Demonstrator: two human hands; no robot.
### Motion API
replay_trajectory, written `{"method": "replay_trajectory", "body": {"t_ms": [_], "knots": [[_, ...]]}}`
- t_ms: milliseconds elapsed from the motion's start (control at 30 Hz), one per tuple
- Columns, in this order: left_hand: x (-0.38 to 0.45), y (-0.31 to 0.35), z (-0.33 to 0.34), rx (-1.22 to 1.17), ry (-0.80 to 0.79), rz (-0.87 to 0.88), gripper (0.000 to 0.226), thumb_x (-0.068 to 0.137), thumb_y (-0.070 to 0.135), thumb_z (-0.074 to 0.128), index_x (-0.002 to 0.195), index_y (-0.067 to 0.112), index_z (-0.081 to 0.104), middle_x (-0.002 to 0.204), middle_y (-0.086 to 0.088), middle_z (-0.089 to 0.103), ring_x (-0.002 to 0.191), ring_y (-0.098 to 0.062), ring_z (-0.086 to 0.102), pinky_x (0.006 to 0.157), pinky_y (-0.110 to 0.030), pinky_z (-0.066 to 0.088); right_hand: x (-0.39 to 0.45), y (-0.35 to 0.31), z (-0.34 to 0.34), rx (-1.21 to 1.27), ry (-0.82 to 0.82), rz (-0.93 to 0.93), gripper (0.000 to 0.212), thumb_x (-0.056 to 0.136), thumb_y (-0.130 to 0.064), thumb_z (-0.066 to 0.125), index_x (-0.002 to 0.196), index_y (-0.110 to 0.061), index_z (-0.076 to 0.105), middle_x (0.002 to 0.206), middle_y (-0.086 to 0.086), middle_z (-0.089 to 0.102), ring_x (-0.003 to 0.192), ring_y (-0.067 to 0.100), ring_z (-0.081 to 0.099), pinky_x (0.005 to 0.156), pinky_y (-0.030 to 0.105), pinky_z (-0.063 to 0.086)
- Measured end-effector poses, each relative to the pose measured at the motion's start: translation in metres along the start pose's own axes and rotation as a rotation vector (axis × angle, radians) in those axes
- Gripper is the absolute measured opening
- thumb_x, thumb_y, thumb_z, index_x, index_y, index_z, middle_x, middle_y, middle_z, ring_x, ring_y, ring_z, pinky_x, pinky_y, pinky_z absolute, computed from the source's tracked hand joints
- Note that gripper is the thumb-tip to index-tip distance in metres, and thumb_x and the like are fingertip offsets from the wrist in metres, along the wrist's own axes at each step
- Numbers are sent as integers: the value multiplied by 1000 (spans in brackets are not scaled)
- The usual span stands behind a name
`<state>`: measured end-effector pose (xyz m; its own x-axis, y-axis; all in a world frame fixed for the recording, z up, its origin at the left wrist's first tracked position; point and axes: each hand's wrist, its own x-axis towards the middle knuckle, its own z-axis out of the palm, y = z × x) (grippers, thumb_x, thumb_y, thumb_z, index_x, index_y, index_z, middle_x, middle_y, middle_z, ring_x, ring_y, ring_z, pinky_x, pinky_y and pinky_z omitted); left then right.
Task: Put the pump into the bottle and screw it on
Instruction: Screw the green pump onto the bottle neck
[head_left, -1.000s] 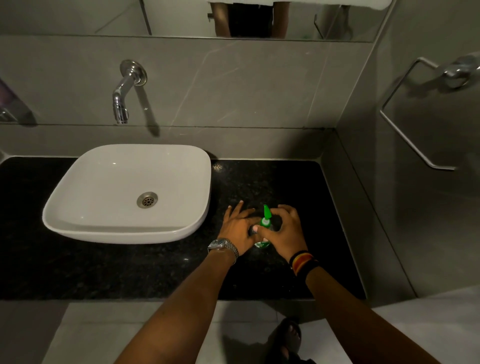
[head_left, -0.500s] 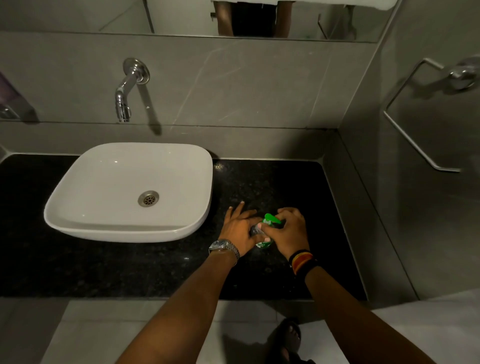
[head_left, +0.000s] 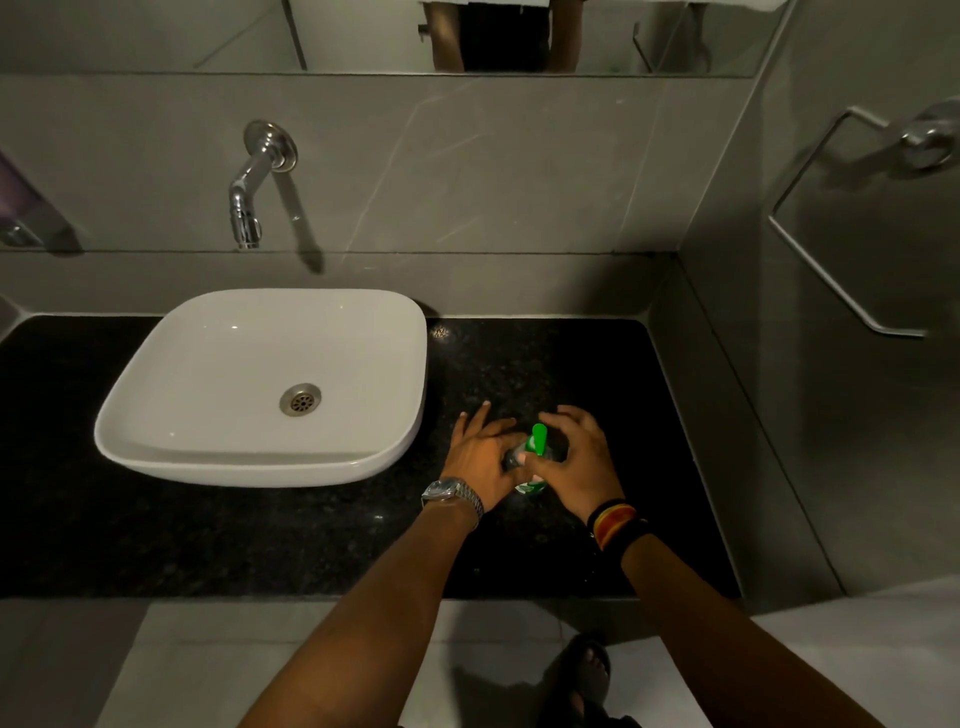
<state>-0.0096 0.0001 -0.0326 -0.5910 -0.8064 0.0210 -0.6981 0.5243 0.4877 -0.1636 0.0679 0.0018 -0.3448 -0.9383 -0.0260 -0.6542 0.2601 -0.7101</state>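
The green pump (head_left: 538, 439) has swung back to point away from us — we judge another turn done. Our left hand (head_left: 480, 457) clasps the bottle (head_left: 530, 486); our right hand (head_left: 576, 460), fingers spread, pinches the collar.

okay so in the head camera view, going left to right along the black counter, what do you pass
White sink → left hand → green pump on the bottle → right hand → bare counter → grey side wall.
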Motion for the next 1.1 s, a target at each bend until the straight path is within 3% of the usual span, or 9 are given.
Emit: {"method": "replay_trajectory", "body": {"t_ms": [100,167,333,467,600,767,900,1000,1100], "knots": [[-1,1,-1,5,-26,-9,66,81,67,63,138,33,58,153,2,49,154,-30,13,123,-55,2,3,1,-2,-86,29,-39,25,68,-33,83,86,-22,69,130,-3,56,123,21,49,100,31,42],[-1,2,-1,0,-25,-8,66,80,68,63,137,34,59,152,1,49,154,-31,13,123,-56,3,5,-7,-3,-142,58,17,31,64,-42,83,77,-24,62,121,-2,58,117,21,52,98,38,47],[0,3,-3,16,-11,-5,57,85,59,63,136,34,59,152,2,50,154,-30,12,123,-54,2,-2,-4,-4,-108,-7,-71,42,72,-40,81,107,-19,71,137,-2,51,127,23,46,105,43,44],[-3,5,-3,-4,-16,-17,64,82,65,62,138,33,58,151,2,50,154,-31,13,123,-54,1,-2,-4,-8,-157,37,-122,32,75,-33,79,101,-16,73,126,-2,58,120,21,49,103,43,45],[-2,6,-2,15,23,-1,57,84,58,62,135,33,60,147,3,55,153,-29,17,123,-54,0,-1,-8,-7,-327,69,-137,33,76,-44,74,98,-20,71,116,-6,59,116,19,50,107,41,37],[-4,9,1,44,50,-37,54,87,51,63,136,28,61,146,6,56,153,-27,18,123,-53,0,-11,-15,2,-351,142,-70,31,78,-44,72,99,-22,71,113,-6,60,115,20,50,110,46,35],[-4,12,-1,21,30,-39,55,85,58,63,134,32,62,147,5,54,154,-29,16,123,-55,1,-8,-17,-9,-56,-3,110,43,75,-36,78,114,-22,69,127,-1,55,122,21,51,108,44,41],[-4,13,-3,16,13,-52,60,81,66,63,131,34,63,148,5,53,153,-28,15,123,-56,0,-6,-16,-23,170,49,149,29,77,-24,73,106,-22,74,125,1,55,119,23,57,106,42,46],[-5,15,-5,25,-1,-57,63,79,69,63,131,34,63,149,4,52,154,-29,13,123,-56,-3,-4,-24,-33,104,121,130,25,75,-47,74,91,-28,76,120,-4,58,114,19,58,105,44,45]]}}
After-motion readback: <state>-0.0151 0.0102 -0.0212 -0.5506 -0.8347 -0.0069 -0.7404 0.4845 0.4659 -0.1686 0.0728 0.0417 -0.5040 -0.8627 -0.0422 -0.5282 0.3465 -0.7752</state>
